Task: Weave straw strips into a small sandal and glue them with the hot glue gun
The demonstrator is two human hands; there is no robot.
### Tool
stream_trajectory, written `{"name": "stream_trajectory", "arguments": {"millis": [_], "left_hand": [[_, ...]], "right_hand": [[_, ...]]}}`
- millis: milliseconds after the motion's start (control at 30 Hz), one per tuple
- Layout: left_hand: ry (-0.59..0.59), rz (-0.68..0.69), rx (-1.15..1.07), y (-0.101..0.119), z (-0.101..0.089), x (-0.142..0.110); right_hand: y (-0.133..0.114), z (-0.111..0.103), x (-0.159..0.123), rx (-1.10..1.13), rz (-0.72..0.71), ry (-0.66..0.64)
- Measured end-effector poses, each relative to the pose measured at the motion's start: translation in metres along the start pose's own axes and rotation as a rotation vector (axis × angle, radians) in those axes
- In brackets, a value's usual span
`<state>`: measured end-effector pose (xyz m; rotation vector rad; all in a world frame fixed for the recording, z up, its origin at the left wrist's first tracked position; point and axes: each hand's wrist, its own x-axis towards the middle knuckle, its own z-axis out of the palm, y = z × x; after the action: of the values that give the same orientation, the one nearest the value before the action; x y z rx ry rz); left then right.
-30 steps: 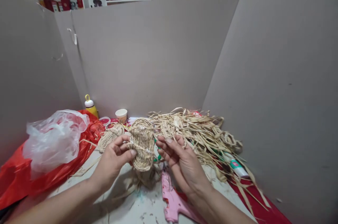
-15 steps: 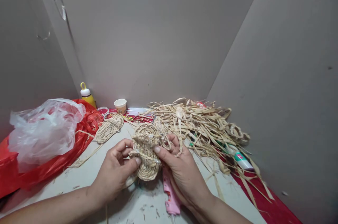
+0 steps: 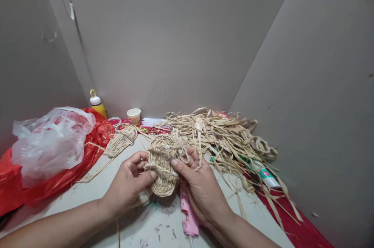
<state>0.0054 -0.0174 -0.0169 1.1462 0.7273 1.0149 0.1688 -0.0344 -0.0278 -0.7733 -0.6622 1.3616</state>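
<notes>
Between my hands is an oval woven straw sole [image 3: 163, 189], made of coiled braid, with braided straps across it and small clear blobs along them. My left hand [image 3: 131, 178] pinches its left edge, thumb on top of the lower strap. At the right side, my right hand [image 3: 201, 182] grips it with the thumb on the face, and a loose straw braid [image 3: 200, 160] hangs by the fingers. A pink glue gun [image 3: 189, 217] lies on the table below my right hand, partly hidden by it.
Another straw sole [image 3: 121, 140] lies at the back left beside red and clear plastic bags [image 3: 52, 143]. A heap of dry straw [image 3: 222, 139] spreads at the right, with a white-and-green bottle [image 3: 269, 178]. Behind stand a paper cup [image 3: 133, 116] and a yellow bottle [image 3: 98, 104].
The view has shifted slightly. Both hands keep the straw sole in nearly the same place and hold.
</notes>
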Motion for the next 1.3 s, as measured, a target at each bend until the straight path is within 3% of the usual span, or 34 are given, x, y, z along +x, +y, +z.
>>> {"name": "stream_trajectory", "arguments": {"millis": [267, 500, 767, 1067, 1300], "left_hand": [[-0.007, -0.067, -0.077, -0.005, -0.01, 0.008], [0.032, -0.074, -0.05, -0.008, -0.018, 0.013], [0.278, 0.069, 0.045, 0.006, -0.036, 0.03], [0.479, 0.209, 0.149, 0.016, -0.078, 0.057], [0.736, 0.23, 0.379, 0.039, -0.141, 0.075]], "right_hand": [[-0.004, 0.001, 0.007, 0.041, -0.04, 0.162], [-0.006, 0.001, 0.012, 0.056, -0.084, 0.151], [-0.02, -0.009, 0.027, 0.057, -0.17, 0.253], [-0.024, -0.004, 0.018, 0.021, -0.109, 0.204], [-0.02, -0.002, 0.013, 0.001, -0.053, 0.146]]}}
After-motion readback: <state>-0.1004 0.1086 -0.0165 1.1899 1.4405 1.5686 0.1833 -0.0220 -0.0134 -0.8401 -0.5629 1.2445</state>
